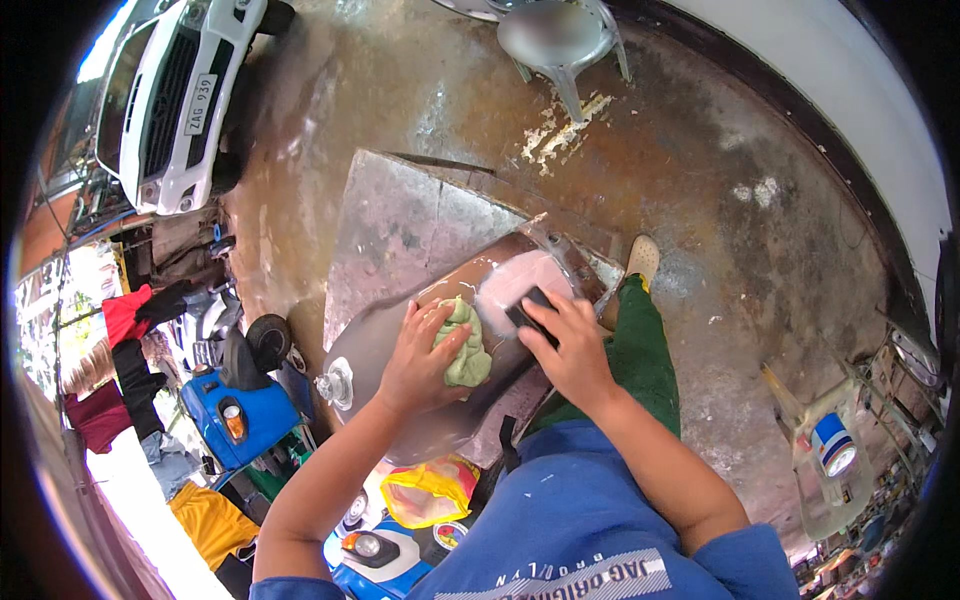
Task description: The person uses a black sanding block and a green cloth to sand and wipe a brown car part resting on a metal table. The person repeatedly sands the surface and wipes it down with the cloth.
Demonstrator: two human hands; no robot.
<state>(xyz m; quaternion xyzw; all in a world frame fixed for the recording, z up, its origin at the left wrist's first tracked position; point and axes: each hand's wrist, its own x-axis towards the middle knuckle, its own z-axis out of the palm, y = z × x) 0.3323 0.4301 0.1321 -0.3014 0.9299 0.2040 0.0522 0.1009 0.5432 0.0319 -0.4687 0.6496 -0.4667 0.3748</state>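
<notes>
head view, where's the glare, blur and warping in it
In the head view, daylight burns out to white beside the hanging yellow garment; at the head view's top, the chair seat looks smeared, while the left hand and right hand read fairly clear; toward the head view's right rim, the base of the pale wall bends into a curve.

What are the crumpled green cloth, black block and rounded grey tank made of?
Crumpled green cloth: likely matt fabric, by its soft folds.
Black block: dull, straight-edged, possibly rubber or foam; right hand hides part.
Rounded grey tank: perhaps painted metal, by its smooth sheen.
</notes>
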